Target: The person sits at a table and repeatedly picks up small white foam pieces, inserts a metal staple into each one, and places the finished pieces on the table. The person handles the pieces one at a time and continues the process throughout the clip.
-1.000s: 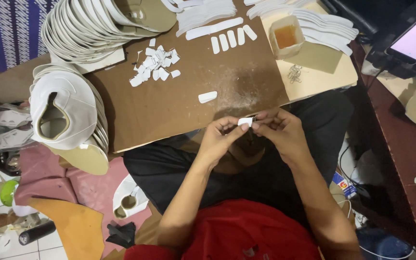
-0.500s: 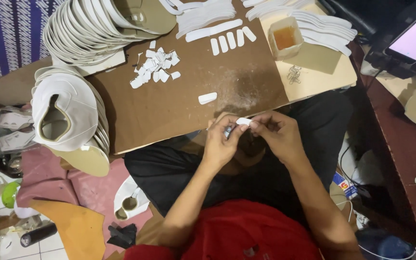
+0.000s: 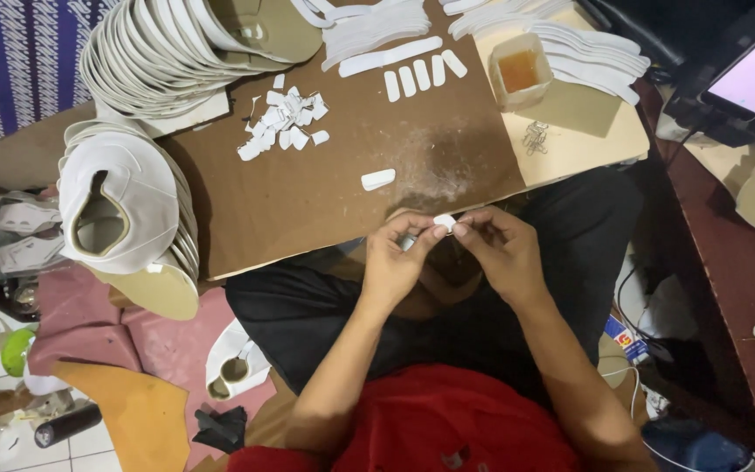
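Both my hands meet over my lap at the near edge of a brown cardboard board (image 3: 308, 192). My left hand (image 3: 399, 258) and my right hand (image 3: 500, 249) pinch a small white strip (image 3: 444, 222) between their fingertips. Another white strip (image 3: 378, 179) lies on the board just beyond my hands. Further up the board sit a heap of small white scraps (image 3: 283, 127) and a row of white strips (image 3: 421, 74).
Stacks of white and tan shoe uppers lie at the left (image 3: 120, 210) and top left (image 3: 176, 52). A small tub of amber glue (image 3: 520, 70) stands top right beside piled white strips (image 3: 587, 52). A lit screen (image 3: 753, 74) is far right.
My hands have stayed together at the board's edge, fingers shifting slightly on the small white strip. Nothing else has moved.
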